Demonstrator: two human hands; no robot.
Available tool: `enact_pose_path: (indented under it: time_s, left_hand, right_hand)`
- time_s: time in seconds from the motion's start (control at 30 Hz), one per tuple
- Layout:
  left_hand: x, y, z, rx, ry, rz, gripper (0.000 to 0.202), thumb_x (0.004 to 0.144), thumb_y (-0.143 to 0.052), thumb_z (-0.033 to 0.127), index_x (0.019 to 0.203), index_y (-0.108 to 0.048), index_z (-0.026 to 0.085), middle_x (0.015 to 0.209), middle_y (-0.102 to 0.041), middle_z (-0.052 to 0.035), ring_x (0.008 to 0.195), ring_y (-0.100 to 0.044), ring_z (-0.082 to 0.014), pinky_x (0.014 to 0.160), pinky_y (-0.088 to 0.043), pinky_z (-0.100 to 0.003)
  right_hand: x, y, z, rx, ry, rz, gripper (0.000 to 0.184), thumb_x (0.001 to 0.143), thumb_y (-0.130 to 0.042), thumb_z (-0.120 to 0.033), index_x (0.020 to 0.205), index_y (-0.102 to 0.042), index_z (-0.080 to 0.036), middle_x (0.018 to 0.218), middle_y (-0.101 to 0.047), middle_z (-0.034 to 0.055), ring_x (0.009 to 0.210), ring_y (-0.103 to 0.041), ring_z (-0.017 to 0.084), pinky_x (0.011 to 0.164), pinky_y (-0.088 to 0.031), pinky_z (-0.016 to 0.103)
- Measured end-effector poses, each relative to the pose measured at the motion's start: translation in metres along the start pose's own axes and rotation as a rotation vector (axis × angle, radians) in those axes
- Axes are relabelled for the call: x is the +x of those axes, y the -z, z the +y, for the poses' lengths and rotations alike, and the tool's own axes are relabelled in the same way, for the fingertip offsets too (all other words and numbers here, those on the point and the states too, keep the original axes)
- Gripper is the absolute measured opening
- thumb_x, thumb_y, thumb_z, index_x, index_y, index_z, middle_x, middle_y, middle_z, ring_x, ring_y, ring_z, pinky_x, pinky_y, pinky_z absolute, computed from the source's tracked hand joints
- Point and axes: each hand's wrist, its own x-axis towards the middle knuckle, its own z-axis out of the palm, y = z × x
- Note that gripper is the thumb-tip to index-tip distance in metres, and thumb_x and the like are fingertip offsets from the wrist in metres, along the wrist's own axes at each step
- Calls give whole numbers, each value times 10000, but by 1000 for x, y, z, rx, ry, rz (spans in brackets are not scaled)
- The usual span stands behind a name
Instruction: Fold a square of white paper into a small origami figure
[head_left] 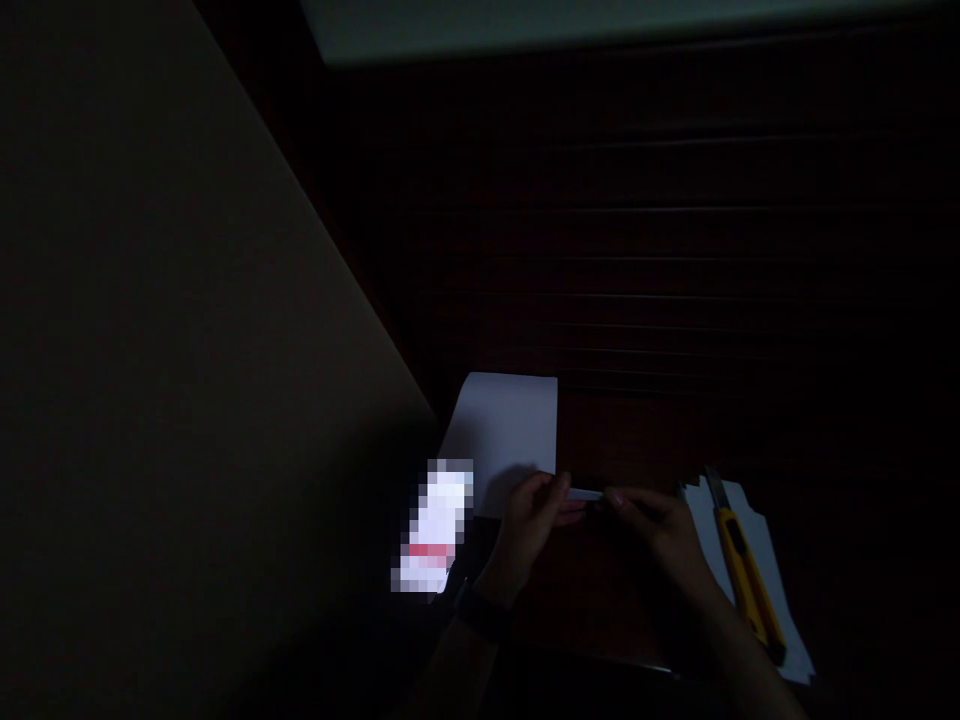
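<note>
slim flat white strip: just right of broad white paper sheet
left hand: fingers closed, pinching one end
right hand: fingertips closed on the other
handling: best kept level

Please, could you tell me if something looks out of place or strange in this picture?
Yes: the yellow utility knife lies with its blade exposed, near the right hand, which seems unsafe. The papers under it have uneven edges. I see no spill, but it is very dark.
</note>
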Motion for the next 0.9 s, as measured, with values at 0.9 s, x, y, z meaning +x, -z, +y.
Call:
enact_pose_path:
  time_s: [0.9]
  left_hand:
    - [6, 13, -15, 197, -194, 74, 249, 761, -615, 343, 919, -623, 151, 870, -665, -72, 794, -636, -209, 674, -498, -292]
  right_hand:
    - [1, -11, 3, 80, 76, -182, 580, 714, -647, -256, 1266, -470, -250, 991, -645, 45, 859, -594, 208, 755, -494, 348]
